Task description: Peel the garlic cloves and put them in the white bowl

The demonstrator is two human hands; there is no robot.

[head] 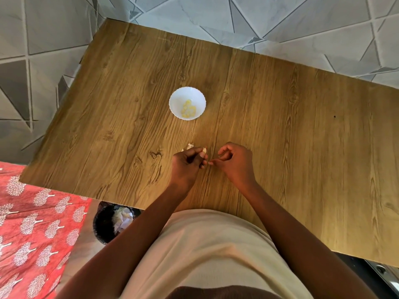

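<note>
Two hands meet low over the wooden table (280, 117), close to your body. Your left hand (186, 166) has its fingers curled, pinching a garlic clove (204, 150) whose pale tip shows just above the thumb. Your right hand (234, 161) sits just beside it, fingers curled too, with the forefinger tip reaching toward the left hand's fingers; whether it grips a scrap of skin is too small to tell. Right behind the left hand a small pale bit of garlic peel (190, 145) lies on the table, partly hidden by your knuckles. Further from you, well apart from both hands, the white bowl (187, 91) stands upright on the wood with several yellowish peeled cloves (188, 109) lying in its bottom. Down past the near table edge, to your left, a black bin (103, 225) holds crumpled white scraps, and a red cloth (32, 223) printed with white trees lies beside it. Grey tiles (302, 22) with triangle lines cover the floor beyond the table
</note>
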